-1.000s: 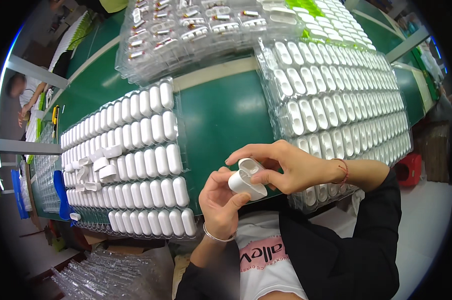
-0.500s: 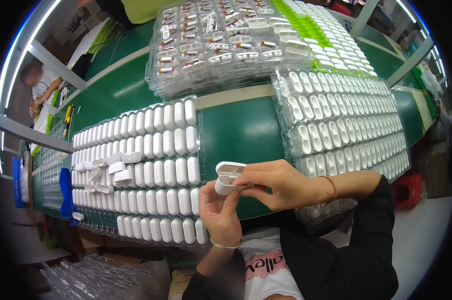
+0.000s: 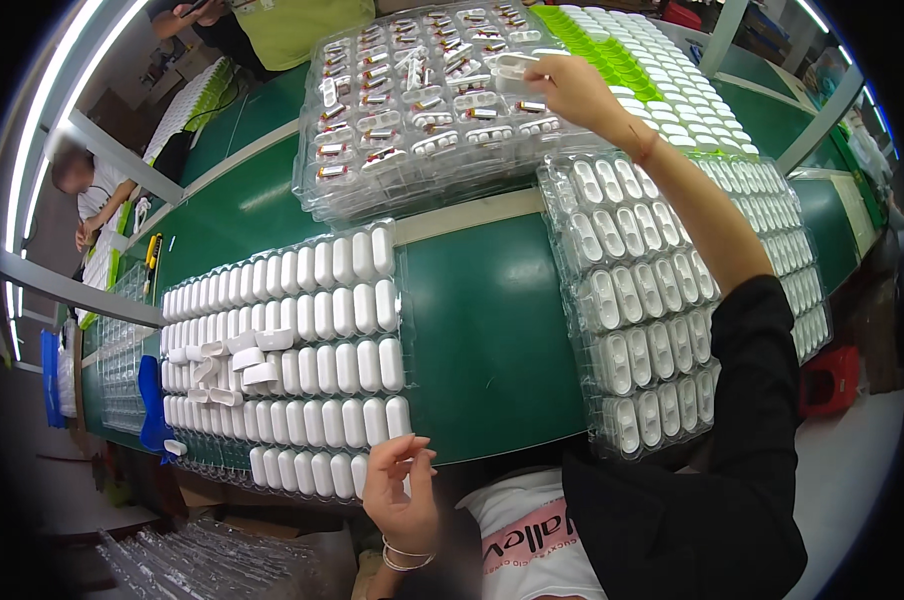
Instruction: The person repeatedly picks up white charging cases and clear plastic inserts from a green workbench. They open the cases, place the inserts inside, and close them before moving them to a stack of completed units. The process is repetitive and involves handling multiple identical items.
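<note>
At the far tray stack, my right hand (image 3: 577,92) pinches a white earbud charging case (image 3: 513,66) with its fingertips. The case lies over the top tray, its inside partly showing. My left hand (image 3: 404,497) hovers by the near right corner of the left tray, fingers loosely bent and apart from the thumb. A white patch shows in the gap between them; it seems to be a case in the tray behind. That left tray holds rows of closed white cases (image 3: 334,369), with several loose white pieces (image 3: 259,373) lying on top.
On the right stands a clear tray of white case shells (image 3: 627,295). The far stack of clear trays (image 3: 337,200) carries small red-and-silver parts. Green trays (image 3: 612,65) hold more white pieces behind. Metal posts (image 3: 727,35) frame the green table (image 3: 492,350). Another person (image 3: 102,200) sits far left.
My right hand has moved away from my left, up to the far stack, carrying the case. My left hand has let go and dropped lower. Another person's hands have come in at the top left.
</note>
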Motion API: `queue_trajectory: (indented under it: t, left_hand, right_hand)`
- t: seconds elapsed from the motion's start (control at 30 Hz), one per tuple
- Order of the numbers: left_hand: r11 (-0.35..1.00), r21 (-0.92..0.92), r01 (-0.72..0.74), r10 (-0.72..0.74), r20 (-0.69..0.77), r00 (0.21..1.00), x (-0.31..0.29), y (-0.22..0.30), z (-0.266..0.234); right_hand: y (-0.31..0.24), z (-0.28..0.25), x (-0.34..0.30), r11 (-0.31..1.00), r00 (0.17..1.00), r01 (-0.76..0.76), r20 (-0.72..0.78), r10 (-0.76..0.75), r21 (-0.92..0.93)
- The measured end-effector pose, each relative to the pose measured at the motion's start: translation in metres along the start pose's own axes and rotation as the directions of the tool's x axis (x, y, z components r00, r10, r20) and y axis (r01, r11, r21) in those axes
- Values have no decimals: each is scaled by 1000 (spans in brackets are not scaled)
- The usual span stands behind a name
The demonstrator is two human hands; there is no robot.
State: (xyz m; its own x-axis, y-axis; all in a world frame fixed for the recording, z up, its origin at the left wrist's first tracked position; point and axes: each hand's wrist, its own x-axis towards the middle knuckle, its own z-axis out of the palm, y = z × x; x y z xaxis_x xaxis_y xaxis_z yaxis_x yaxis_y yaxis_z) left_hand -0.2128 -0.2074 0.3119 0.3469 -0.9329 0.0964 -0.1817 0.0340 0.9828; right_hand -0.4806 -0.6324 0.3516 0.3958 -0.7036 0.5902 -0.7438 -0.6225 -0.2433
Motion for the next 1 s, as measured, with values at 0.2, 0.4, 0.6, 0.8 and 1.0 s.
queue_trajectory:
  t: [0.2, 0.4, 0.6, 0.8, 1.0]
  left_hand:
    - [998, 61, 14, -12, -40, 999, -8, -9, -4]
    - [997, 40, 69, -65, -82, 995, -5, -10, -10]
    - [996, 77, 37, -32, -61, 998, -1, -12, -16]
    - [999, 25, -24, 24, -6, 1000, 4, -10, -9]
    - [984, -134, -116, 135, 147, 980, 6, 0, 12]
  right_hand:
    - [39, 34, 32, 988, 985, -1, 169, 28, -155]
    - [36, 37, 30, 964, 973, 68, 231, -7, -256]
    - [-23, 37, 30, 988, 983, 153, 106, -149, -31]
    - [-102, 101, 83, 958, 949, 188, 213, -234, 215]
    - [-138, 157, 143, 950, 916, 293, 251, -312, 111]
